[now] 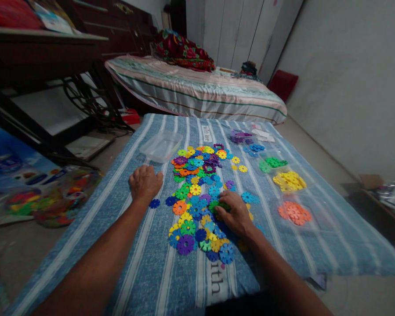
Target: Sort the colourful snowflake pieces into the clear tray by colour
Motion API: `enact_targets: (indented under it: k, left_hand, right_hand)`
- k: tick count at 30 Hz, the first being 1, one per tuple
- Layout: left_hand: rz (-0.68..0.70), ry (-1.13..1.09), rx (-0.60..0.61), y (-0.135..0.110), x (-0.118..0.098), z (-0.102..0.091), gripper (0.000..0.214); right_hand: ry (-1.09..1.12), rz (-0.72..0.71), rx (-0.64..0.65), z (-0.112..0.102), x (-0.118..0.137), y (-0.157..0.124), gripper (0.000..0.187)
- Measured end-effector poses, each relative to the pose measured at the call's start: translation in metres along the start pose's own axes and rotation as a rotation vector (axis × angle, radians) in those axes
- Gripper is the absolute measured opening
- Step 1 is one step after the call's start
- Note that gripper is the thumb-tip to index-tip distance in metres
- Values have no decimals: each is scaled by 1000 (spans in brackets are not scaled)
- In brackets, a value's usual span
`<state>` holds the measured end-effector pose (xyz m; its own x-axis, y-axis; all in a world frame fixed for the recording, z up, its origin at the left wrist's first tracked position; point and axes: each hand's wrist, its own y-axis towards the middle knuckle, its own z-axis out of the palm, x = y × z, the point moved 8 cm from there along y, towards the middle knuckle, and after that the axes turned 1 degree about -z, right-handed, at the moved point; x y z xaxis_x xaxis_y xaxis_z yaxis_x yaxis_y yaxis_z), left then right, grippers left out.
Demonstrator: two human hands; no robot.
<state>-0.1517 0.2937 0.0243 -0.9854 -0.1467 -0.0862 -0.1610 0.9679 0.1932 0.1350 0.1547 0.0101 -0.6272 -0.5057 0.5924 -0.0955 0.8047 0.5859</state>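
Observation:
A spread-out pile of flower-shaped plastic discs (195, 189) in mixed colours covers the middle of the table. My right hand (237, 214) is over the pile's right side, fingers bent round a green flower disc (213, 206), with more green under the fingers. Left of the pile, my left hand (145, 183) rests on the cloth with its fingers curled under; whatever it may hold is hidden. Near it are an empty clear plastic container (162, 145) and a single dark blue disc (154, 203).
Along the right lie sorted groups: purple pieces (241, 137), blue discs (257, 148), green discs (276, 163), yellow discs (289, 181) and orange discs (295, 213), several in clear containers. A striped blue cloth (134, 267) covers the table. A bed (197, 92) stands beyond.

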Motion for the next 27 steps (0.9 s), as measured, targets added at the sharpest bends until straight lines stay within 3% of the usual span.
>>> enact_targets:
  k: [3, 6, 8, 12, 15, 18, 24, 27]
  left_hand:
    - [0, 18, 6, 0, -1, -1, 45]
    - [-8, 21, 8, 0, -1, -2, 46]
    - [-8, 23, 6, -1, -1, -2, 46]
    - [-2, 8, -5, -1, 0, -1, 45]
    - [2, -2, -10, 0, 0, 0, 46]
    - [-2, 0, -11, 0, 0, 0, 46]
    - [-9, -12, 11, 0, 0, -1, 46]
    - [-9, -15, 13, 0, 0, -1, 45]
  right_hand:
    - [77, 104, -21, -11, -7, 5, 12]
    - [65, 187, -55, -39, -25, 19, 18]
    - [-55, 213, -126, -73, -42, 37, 20]
    - [-467, 234, -406, -157, -76, 75, 27]
    - [-624, 222, -530, -186, -84, 83, 30]
    - [-543, 198, -406, -158, -81, 70, 29]
    - [-123, 50, 49, -47, -46, 19, 23]
    - [-80, -18, 141, -23, -35, 6, 27]
